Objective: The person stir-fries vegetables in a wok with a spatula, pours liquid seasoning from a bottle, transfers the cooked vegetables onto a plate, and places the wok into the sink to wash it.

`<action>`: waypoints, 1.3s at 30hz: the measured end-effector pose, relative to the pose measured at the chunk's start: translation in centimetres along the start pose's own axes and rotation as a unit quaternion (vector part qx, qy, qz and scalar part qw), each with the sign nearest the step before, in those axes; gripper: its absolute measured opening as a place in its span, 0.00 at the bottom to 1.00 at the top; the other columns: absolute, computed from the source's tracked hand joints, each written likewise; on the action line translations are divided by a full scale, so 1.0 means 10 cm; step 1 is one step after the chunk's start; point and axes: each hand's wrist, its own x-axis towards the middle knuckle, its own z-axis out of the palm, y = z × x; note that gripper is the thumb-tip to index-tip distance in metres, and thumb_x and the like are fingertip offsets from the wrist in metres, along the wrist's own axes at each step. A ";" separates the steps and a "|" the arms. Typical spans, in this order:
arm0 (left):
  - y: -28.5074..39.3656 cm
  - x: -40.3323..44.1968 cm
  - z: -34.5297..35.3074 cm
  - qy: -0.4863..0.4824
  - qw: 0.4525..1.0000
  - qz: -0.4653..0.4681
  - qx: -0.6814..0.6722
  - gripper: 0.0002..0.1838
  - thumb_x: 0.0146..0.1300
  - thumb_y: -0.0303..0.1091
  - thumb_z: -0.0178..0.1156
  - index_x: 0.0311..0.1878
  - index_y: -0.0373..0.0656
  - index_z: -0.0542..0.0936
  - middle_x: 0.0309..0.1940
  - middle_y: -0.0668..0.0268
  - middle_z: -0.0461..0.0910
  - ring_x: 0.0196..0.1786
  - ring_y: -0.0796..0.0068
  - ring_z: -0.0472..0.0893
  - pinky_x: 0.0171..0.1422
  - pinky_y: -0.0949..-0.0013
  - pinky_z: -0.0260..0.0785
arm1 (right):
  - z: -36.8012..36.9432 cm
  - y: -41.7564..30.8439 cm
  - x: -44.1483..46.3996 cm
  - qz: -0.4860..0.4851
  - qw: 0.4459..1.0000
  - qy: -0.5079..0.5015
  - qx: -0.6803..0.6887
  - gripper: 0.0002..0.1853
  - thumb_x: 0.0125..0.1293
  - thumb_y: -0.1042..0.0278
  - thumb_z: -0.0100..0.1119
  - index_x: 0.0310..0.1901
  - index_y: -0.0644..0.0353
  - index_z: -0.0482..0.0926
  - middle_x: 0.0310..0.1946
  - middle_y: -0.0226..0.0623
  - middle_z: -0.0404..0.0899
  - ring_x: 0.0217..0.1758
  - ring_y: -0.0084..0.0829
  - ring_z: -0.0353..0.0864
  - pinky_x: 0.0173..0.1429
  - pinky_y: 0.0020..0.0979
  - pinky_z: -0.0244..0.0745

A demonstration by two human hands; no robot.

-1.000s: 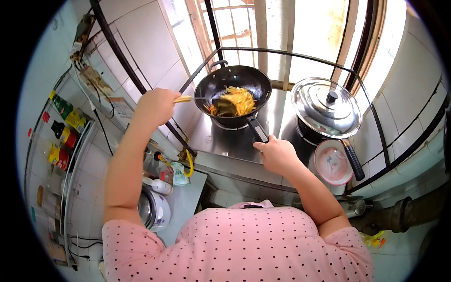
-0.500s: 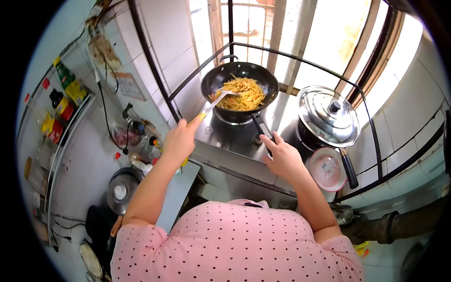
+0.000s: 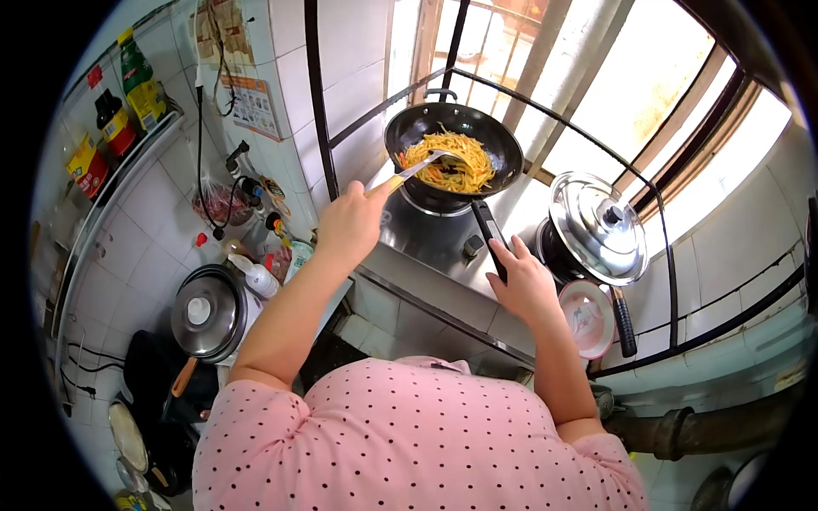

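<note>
A black wok (image 3: pixel 504 146) sits on the left burner of the steel stove (image 3: pixel 417 247). Inside it lies a heap of thin yellow strips (image 3: pixel 467 173), like shredded potato, with some orange-red bits among them. My left hand (image 3: pixel 349 226) is closed around the yellow handle of a metal spatula (image 3: pixel 419 166), whose head dips into the strips and is partly hidden. On the wok's black handle (image 3: pixel 486 223), my right hand (image 3: pixel 527 283) is closed near the end, with the fingers over the grip.
Right of the wok stands a pan with a shiny lid (image 3: pixel 596 230), beside a pink-rimmed bowl (image 3: pixel 588 319). A black metal rail (image 3: pixel 562 123) runs behind the stove. To the left are a lidded pot (image 3: pixel 200 319), a white bottle (image 3: pixel 258 277) and a shelf of sauce bottles (image 3: pixel 111 119).
The camera view has shifted. The spatula head has moved within the strips, toward the wok's middle, and the strips lie differently. Both hands keep their holds.
</note>
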 end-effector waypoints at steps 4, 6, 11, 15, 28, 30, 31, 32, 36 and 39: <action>0.06 -0.04 0.31 -0.007 1.000 -0.002 -0.014 0.20 0.63 0.28 0.49 0.58 0.50 0.75 0.34 0.55 0.71 0.32 0.54 0.79 0.36 0.55 0.73 | 0.07 0.01 -0.04 -0.018 0.999 0.037 -0.013 0.28 0.59 0.57 0.60 0.62 0.49 0.70 0.62 0.55 0.67 0.56 0.49 0.75 0.56 0.40 0.73; 0.06 -0.21 0.35 -0.018 0.999 -0.013 -0.045 0.23 0.61 0.28 0.51 0.60 0.51 0.74 0.35 0.55 0.71 0.34 0.52 0.79 0.38 0.54 0.72 | 0.08 -0.04 -0.06 -0.042 0.995 0.093 0.013 0.22 0.59 0.62 0.60 0.56 0.51 0.76 0.60 0.53 0.69 0.54 0.49 0.76 0.57 0.39 0.73; 0.14 -0.28 0.09 0.056 0.995 -0.052 -0.067 0.15 0.67 0.35 0.47 0.54 0.49 0.76 0.30 0.56 0.72 0.28 0.56 0.79 0.29 0.56 0.73 | 0.01 -0.17 0.15 -0.130 0.971 0.190 0.063 0.08 0.55 0.75 0.63 0.37 0.56 0.85 0.51 0.42 0.79 0.48 0.42 0.79 0.51 0.37 0.75; 0.12 -0.08 0.37 0.089 0.990 -0.043 -0.105 0.14 0.66 0.35 0.49 0.53 0.47 0.77 0.31 0.58 0.72 0.33 0.58 0.78 0.34 0.57 0.73 | 0.04 -0.41 0.33 -0.181 0.959 0.197 0.095 0.02 0.54 0.75 0.65 0.30 0.60 0.83 0.40 0.36 0.83 0.40 0.37 0.81 0.44 0.34 0.76; -0.68 -1.17 0.41 0.055 0.948 -0.144 -0.277 0.25 0.63 0.42 0.58 0.63 0.50 0.72 0.57 0.52 0.70 0.51 0.55 0.76 0.55 0.60 0.69 | 0.39 -1.54 0.55 -0.323 0.928 0.060 0.174 0.04 0.56 0.73 0.63 0.33 0.61 0.80 0.37 0.39 0.82 0.38 0.41 0.82 0.42 0.35 0.77; -0.93 -1.60 0.35 0.020 0.945 -0.186 -0.270 0.22 0.63 0.42 0.58 0.60 0.49 0.74 0.57 0.52 0.70 0.51 0.55 0.76 0.55 0.60 0.70 | 0.47 -1.78 0.60 -0.367 0.909 0.060 0.187 0.06 0.55 0.74 0.63 0.36 0.60 0.80 0.39 0.39 0.81 0.39 0.41 0.82 0.44 0.35 0.77; -1.06 -1.80 0.37 0.025 0.950 -0.189 -0.249 0.21 0.64 0.42 0.57 0.60 0.49 0.74 0.57 0.53 0.70 0.48 0.56 0.78 0.53 0.60 0.71 | 0.52 -1.90 0.65 -0.402 0.897 0.052 0.179 0.11 0.54 0.74 0.63 0.41 0.59 0.79 0.41 0.39 0.81 0.40 0.41 0.81 0.44 0.35 0.77; -1.13 -2.01 0.27 0.024 0.947 -0.211 -0.241 0.21 0.63 0.41 0.58 0.59 0.49 0.75 0.55 0.53 0.71 0.45 0.56 0.78 0.51 0.60 0.71 | 0.55 -2.05 0.67 -0.418 0.889 0.042 0.184 0.11 0.54 0.74 0.63 0.41 0.59 0.79 0.41 0.39 0.81 0.40 0.42 0.81 0.44 0.35 0.77; -1.31 -2.65 -0.02 0.052 0.915 -0.293 -0.272 0.16 0.62 0.37 0.59 0.54 0.47 0.78 0.52 0.56 0.73 0.39 0.58 0.80 0.47 0.61 0.73 | 0.73 -2.82 0.83 -0.480 0.853 -0.008 0.204 0.16 0.55 0.71 0.62 0.47 0.60 0.77 0.45 0.41 0.79 0.45 0.43 0.80 0.47 0.37 0.77; -1.48 -3.00 -0.22 0.091 0.911 -0.317 -0.248 0.14 0.62 0.30 0.60 0.52 0.43 0.80 0.51 0.59 0.75 0.34 0.67 0.80 0.39 0.69 0.72 | 1.06 -3.53 1.10 -0.515 0.829 -0.019 0.218 0.19 0.56 0.68 0.62 0.51 0.60 0.75 0.48 0.43 0.78 0.50 0.45 0.78 0.51 0.39 0.75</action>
